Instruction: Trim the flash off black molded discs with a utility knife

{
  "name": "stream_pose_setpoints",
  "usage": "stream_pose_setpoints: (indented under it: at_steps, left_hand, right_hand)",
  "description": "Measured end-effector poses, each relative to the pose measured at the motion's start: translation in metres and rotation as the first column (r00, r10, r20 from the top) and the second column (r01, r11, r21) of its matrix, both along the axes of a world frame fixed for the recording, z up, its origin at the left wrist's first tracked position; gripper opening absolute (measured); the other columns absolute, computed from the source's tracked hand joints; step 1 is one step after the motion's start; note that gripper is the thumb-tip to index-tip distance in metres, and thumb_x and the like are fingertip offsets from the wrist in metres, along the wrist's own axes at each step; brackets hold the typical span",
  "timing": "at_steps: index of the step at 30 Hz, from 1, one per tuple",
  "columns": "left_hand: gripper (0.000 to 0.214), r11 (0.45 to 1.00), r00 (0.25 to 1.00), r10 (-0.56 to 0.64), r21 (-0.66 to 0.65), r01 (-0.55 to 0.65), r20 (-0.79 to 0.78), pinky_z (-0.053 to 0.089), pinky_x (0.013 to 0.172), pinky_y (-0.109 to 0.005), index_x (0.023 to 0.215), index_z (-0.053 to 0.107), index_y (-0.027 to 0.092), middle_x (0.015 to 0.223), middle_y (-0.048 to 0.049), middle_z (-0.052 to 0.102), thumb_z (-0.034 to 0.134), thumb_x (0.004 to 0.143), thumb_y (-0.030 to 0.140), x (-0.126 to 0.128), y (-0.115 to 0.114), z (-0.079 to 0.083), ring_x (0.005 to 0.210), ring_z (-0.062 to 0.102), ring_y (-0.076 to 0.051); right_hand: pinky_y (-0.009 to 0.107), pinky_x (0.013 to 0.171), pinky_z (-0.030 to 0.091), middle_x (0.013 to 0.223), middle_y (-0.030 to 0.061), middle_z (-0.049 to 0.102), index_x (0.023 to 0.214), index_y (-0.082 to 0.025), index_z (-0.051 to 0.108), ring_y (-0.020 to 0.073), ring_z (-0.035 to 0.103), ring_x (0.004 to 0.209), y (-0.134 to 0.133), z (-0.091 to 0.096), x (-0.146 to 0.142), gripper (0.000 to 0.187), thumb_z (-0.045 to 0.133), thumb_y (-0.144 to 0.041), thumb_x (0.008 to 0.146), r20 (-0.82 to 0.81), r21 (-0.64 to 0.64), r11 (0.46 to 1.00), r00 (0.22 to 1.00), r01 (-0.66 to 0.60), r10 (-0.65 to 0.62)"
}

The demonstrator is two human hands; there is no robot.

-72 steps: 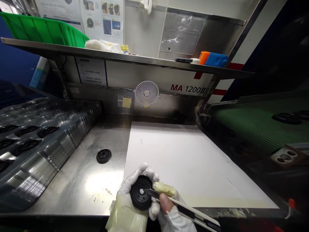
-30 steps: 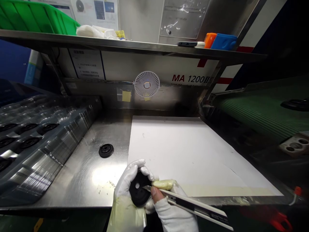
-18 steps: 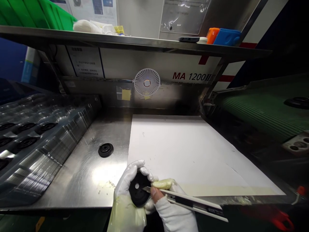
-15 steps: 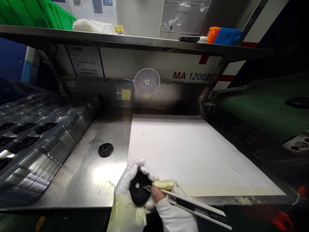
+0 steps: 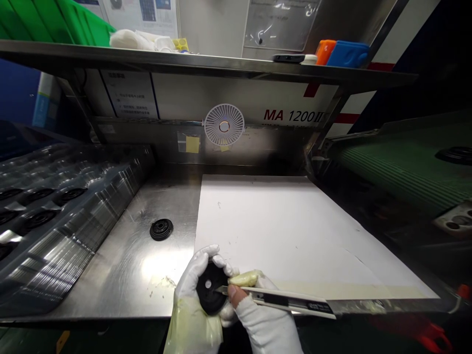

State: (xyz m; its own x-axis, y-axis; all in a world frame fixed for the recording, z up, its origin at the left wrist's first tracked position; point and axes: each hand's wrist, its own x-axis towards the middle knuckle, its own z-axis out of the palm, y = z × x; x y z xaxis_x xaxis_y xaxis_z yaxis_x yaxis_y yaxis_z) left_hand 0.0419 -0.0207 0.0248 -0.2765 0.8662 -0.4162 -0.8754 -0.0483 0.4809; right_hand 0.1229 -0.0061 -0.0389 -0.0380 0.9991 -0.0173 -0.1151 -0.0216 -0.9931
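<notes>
Fingers of the gloved left hand [image 5: 193,278] and right hand [image 5: 258,319] are both closed, low at centre of the frame, above the front edge of the stainless-steel counter [image 5: 118,280]. Upper left, a green crate [image 5: 47,22] sits on the shelf [image 5: 184,61]; along the left, a moulded tray [image 5: 92,231] holds rows of black discs. The right hand grips a snap-off utility knife [image 5: 283,301], just swung nearly level, its blade tip at the face of a black rubber disc [image 5: 211,290] clenched in the left hand. Another disc [image 5: 161,229] lies on the counter.
</notes>
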Motion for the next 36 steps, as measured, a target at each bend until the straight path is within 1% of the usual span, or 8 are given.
stream_pose_setpoints:
  at_steps: [5, 8, 10, 14, 19, 23, 28, 36]
  left_hand:
    - [0.014, 1.000, 1.000, 0.018, -0.008, -0.018, 0.007, 0.029, 0.029, -0.014, 0.086, 0.062, 0.019, 0.071, -0.0013, 0.060, 0.062, 0.073, 0.026, 0.000, 0.001, 0.007, 0.064, 0.061, -0.017]
    - [0.023, 0.999, 0.999, -0.030, -0.026, 0.029, -0.034, 0.038, 0.036, -0.019, 0.095, 0.063, 0.017, 0.092, -0.0071, 0.065, 0.062, 0.075, 0.029, 0.002, 0.000, 0.007, 0.074, 0.063, -0.020]
    - [0.030, 0.993, 0.987, -0.120, -0.012, 0.119, -0.103, 0.042, 0.041, -0.023, 0.099, 0.063, 0.018, 0.097, -0.0088, 0.066, 0.067, 0.072, 0.030, 0.002, -0.001, -0.002, 0.062, 0.063, -0.017]
    - [0.039, 0.962, 0.948, -0.250, 0.062, 0.267, -0.198, 0.042, 0.042, -0.027, 0.090, 0.064, 0.021, 0.061, -0.0013, 0.065, 0.081, 0.054, 0.026, -0.002, 0.000, -0.036, 0.040, 0.054, -0.014]
    - [0.026, 0.969, 0.905, -0.240, -0.027, 0.246, -0.350, 0.051, 0.067, -0.040, 0.070, 0.067, 0.021, 0.068, -0.0062, 0.066, 0.082, 0.049, 0.022, -0.012, 0.004, -0.061, 0.075, 0.064, -0.029]
    - [0.019, 0.962, 0.903, -0.269, -0.051, 0.267, -0.336, 0.051, 0.069, -0.042, 0.068, 0.067, 0.022, 0.069, -0.0063, 0.067, 0.079, 0.053, 0.027, -0.011, 0.005, -0.061, 0.079, 0.065, -0.031]
    - [0.020, 0.950, 0.880, -0.308, -0.079, 0.301, -0.361, 0.051, 0.067, -0.041, 0.070, 0.067, 0.023, 0.066, -0.0059, 0.067, 0.079, 0.055, 0.029, -0.006, 0.004, -0.058, 0.072, 0.065, -0.028]
    - [0.023, 0.958, 0.836, -0.265, -0.033, 0.285, -0.481, 0.050, 0.066, -0.039, 0.073, 0.067, 0.021, 0.070, -0.0069, 0.067, 0.078, 0.056, 0.032, -0.009, 0.003, -0.058, 0.070, 0.064, -0.027]
  right_hand:
    - [0.025, 0.052, 0.052, 0.058, -0.0003, 0.063, 0.066, -0.019, 0.062, 0.0170, 0.060, 0.054, 0.002, 0.010, 0.004, 0.028, 0.075, -0.044, 0.066, -0.052, -0.026, 0.998, 0.997, -0.055, 0.054]
    - [0.026, 0.051, 0.053, 0.059, 0.0008, 0.064, 0.067, -0.018, 0.064, 0.0169, 0.061, 0.051, 0.006, 0.020, 0.010, 0.029, 0.079, -0.041, 0.063, -0.153, -0.058, 0.997, 0.987, -0.059, 0.049]
    - [0.028, 0.050, 0.054, 0.060, 0.0011, 0.065, 0.073, -0.017, 0.065, 0.0165, 0.060, 0.048, 0.008, 0.027, 0.015, 0.030, 0.080, -0.041, 0.063, -0.267, -0.100, 0.991, 0.962, -0.087, 0.057]
    - [0.032, 0.047, 0.054, 0.051, -0.0012, 0.061, 0.076, -0.019, 0.064, 0.0176, 0.058, 0.040, 0.009, 0.034, 0.026, 0.028, 0.076, -0.043, 0.069, -0.360, -0.130, 0.982, 0.929, -0.138, 0.083]
    - [0.030, 0.043, 0.052, 0.044, -0.0030, 0.059, 0.076, -0.021, 0.064, 0.0181, 0.058, 0.038, 0.003, 0.031, 0.034, 0.023, 0.078, -0.037, 0.068, -0.336, -0.121, 0.988, 0.941, -0.093, 0.047]
    - [0.028, 0.040, 0.051, 0.042, -0.0029, 0.058, 0.077, -0.020, 0.064, 0.0179, 0.057, 0.036, -0.001, 0.028, 0.033, 0.026, 0.077, -0.041, 0.069, -0.306, -0.106, 0.990, 0.951, -0.090, 0.054]
    - [0.030, 0.058, 0.056, 0.051, -0.0021, 0.063, 0.069, -0.022, 0.066, 0.0197, 0.064, 0.053, -0.003, 0.026, 0.035, 0.021, 0.082, -0.034, 0.062, -0.262, -0.094, 0.993, 0.964, -0.065, 0.038]
    - [0.029, 0.065, 0.055, 0.050, -0.0017, 0.063, 0.074, -0.025, 0.069, 0.0186, 0.064, 0.058, -0.005, 0.021, 0.038, 0.015, 0.074, -0.039, 0.073, -0.195, -0.072, 0.989, 0.974, -0.130, 0.114]
